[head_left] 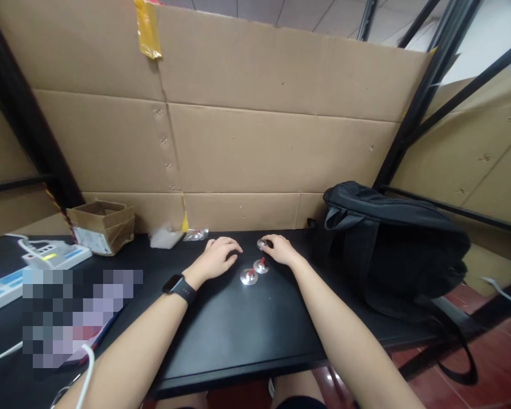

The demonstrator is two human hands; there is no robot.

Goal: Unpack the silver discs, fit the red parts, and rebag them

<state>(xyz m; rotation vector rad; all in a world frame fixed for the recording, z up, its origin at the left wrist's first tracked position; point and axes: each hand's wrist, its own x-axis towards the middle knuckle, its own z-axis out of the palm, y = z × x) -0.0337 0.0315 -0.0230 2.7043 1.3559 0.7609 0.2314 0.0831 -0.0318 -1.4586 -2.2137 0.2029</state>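
Observation:
Two small silver finger cymbals with red loops lie on the black table: one finger cymbal (249, 277) is nearer me, and the other (261, 266) is just behind it to the right. Behind these, a third finger cymbal (262, 243) sits at the fingertips of my right hand (280, 249), which is closed on its edge. My left hand (216, 258), with a dark smartwatch (179, 287) on the wrist, is to the left of the cymbals. Its fingers are apart and hold nothing.
A black backpack (402, 250) stands on the right. At the back left are an open cardboard box (104, 227), a crumpled clear bag (165, 237) and a small clear packet (196, 234). A white power strip (63, 260) lies far left. Cardboard panels (247, 147) wall the back.

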